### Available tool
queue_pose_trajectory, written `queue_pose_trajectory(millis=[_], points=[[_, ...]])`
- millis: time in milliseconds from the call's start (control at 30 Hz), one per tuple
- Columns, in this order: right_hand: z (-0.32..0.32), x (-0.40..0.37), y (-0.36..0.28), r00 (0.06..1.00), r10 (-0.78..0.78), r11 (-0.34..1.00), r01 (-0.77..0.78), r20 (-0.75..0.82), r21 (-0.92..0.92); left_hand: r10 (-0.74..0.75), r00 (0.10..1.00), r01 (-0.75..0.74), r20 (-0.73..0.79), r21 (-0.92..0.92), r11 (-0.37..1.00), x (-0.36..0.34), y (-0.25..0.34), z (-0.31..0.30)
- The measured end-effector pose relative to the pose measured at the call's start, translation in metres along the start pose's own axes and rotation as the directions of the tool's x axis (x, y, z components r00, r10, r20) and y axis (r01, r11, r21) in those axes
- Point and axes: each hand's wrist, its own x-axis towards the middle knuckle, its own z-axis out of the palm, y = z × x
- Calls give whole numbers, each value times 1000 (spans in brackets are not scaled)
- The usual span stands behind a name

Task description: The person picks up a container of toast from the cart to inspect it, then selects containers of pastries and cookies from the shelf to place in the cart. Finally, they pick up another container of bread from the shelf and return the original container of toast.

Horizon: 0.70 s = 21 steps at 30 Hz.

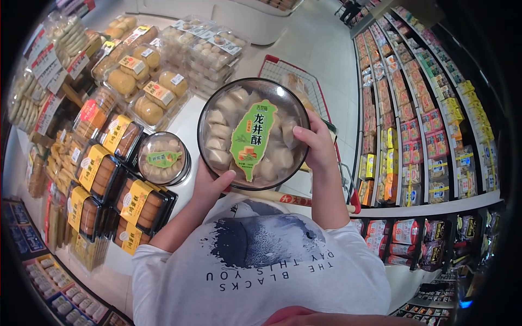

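Note:
A round black-rimmed pastry box [217,130] with a clear lid and a green label faces up in front of my chest. My left hand [212,182] grips its lower left edge, thumb on the rim. Around its right edge wraps my right hand [316,138], thumb over the lid. Wrapped pale pastries show through the lid. A smaller-looking round box [163,157] with a similar green label sits on top of a stack on the white display table to the left.
Yellow-banded cake trays [97,169] and clear boxes of round pastries [155,103] cover the display at left. A red-handled shopping cart [321,98] stands just beyond my right hand. Packed shelves [424,209] line the right side, and a person [352,10] is far off at the top.

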Motion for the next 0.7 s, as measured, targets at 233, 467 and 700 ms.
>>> queue_pose_trajectory(millis=[233, 467, 700], points=[[5, -2, 30, 996, 62, 997, -65, -62, -34, -74, 997, 74, 22, 9, 997, 0, -23, -22], [3, -4, 46, 979, 146, 986, -156, -142, -65, -66, 996, 64, 57, 40, 997, 8, -47, -35], [4, -2, 54, 973, 155, 985, -166, -173, -54, -6, 999, 6, 49, 9, 1000, 5, -34, -30]])
